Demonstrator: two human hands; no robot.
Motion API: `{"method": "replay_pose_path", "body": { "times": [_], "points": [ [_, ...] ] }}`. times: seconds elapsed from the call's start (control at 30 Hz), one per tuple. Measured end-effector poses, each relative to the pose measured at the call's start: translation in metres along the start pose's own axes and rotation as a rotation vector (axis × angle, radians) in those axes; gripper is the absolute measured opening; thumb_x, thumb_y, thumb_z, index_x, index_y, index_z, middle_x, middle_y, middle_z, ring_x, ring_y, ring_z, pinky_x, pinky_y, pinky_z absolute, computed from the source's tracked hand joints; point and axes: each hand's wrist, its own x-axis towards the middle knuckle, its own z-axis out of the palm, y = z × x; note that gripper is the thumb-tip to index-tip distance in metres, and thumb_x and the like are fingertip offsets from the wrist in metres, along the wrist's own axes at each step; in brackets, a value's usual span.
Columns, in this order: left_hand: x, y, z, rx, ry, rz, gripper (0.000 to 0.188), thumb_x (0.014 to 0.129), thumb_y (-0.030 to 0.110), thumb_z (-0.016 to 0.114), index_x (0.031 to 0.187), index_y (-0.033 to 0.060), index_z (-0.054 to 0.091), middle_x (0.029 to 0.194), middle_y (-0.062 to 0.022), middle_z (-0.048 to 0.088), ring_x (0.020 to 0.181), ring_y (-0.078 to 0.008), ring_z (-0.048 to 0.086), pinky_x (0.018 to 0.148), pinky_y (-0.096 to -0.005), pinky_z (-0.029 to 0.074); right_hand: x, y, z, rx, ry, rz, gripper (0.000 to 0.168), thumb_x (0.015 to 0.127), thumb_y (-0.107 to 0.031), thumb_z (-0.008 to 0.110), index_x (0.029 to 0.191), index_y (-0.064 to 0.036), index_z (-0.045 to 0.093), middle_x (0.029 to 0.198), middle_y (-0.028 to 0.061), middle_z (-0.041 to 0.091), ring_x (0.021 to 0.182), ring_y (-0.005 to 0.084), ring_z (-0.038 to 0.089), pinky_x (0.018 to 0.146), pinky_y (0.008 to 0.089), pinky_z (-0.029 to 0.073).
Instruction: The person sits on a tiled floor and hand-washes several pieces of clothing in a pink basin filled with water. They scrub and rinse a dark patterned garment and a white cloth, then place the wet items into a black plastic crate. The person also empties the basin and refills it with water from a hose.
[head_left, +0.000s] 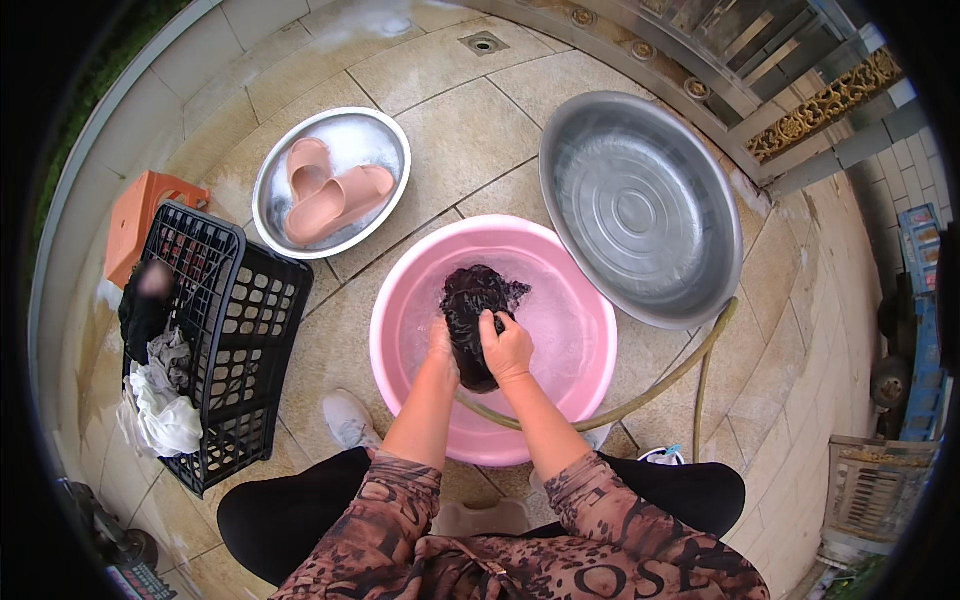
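Note:
A bundle of wet black cloth (474, 330) is bunched up over a pink plastic basin (390, 375) that holds water. My right hand (508, 346) grips the cloth from the right, with thumb and bent fingers closed on a fold. Against its left side is my left hand (444, 346), its fingers partly hidden by the cloth, holding it there. One ragged end of the cloth spreads to the upper right into the water. A green hose (645, 405) runs over the basin's near right rim and passes under my right forearm.
A large grey metal basin (637, 214) touches the pink one at the right. Pink slippers (341, 202) lie in a smaller metal basin (259, 161). On the left are a black plastic crate (255, 337), white cloth (161, 412) and an orange stool (139, 217). A floor drain (484, 44) lies ahead.

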Motion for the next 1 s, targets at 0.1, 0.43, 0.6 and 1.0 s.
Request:
{"method": "replay_pose_path", "body": {
  "times": [0.1,0.43,0.6,1.0],
  "points": [
    [-0.018,0.004,0.018,0.062,0.018,0.151,0.034,0.084,0.028,0.046,0.099,-0.0009,0.055,0.09,-0.0131,0.061,0.078,-0.0244,0.06,0.073,-0.0361,0.048,0.026,0.043,-0.007,-0.175,-0.05,0.112,0.032,0.076,-0.036,0.049,0.069,-0.007,0.059,0.07,0.0171,0.059,0.069,0.0374,0.056,0.062,0.0438,0.044],
    [-0.039,-0.004,0.0,1.604,0.637,0.666,0.063,0.079,0.031,0.055,0.132,0.0145,0.025,0.123,-0.0249,0.033,0.114,-0.041,0.032,0.088,-0.0506,0.034,0.026,0.053,-0.04,-0.296,-0.328,0.278,0.08,0.067,-0.032,0.07,0.131,-0.03,0.022,0.138,0.021,0.012,0.125,0.0393,0.02,0.093,0.0546,0.03],
    [-0.03,-0.024,-0.01,1.874,0.504,0.532,0.062,0.08,0.041,0.051,0.132,0.0155,0.029,0.134,-0.0224,0.023,0.125,-0.039,0.019,0.095,-0.0588,0.021,0.014,0.068,-0.011,-0.54,-0.51,0.305,0.097,0.062,-0.04,0.073,0.136,-0.031,0.01,0.136,0.025,0.016,0.122,0.0444,0.023,0.094,0.0495,0.032],
    [0.006,0.029,-0.005,2.049,0.338,-0.006,0.041,0.079,0.027,0.045,0.112,0.0049,0.055,0.126,-0.014,0.044,0.119,-0.026,0.039,0.092,-0.0399,0.037,0.052,0.088,-0.015,0.423,-0.011,0.375,0.038,0.059,-0.01,0.067,0.093,0.002,0.057,0.082,0.0083,0.06,0.072,0.0175,0.056,0.065,0.03,0.045]
  ]
}}
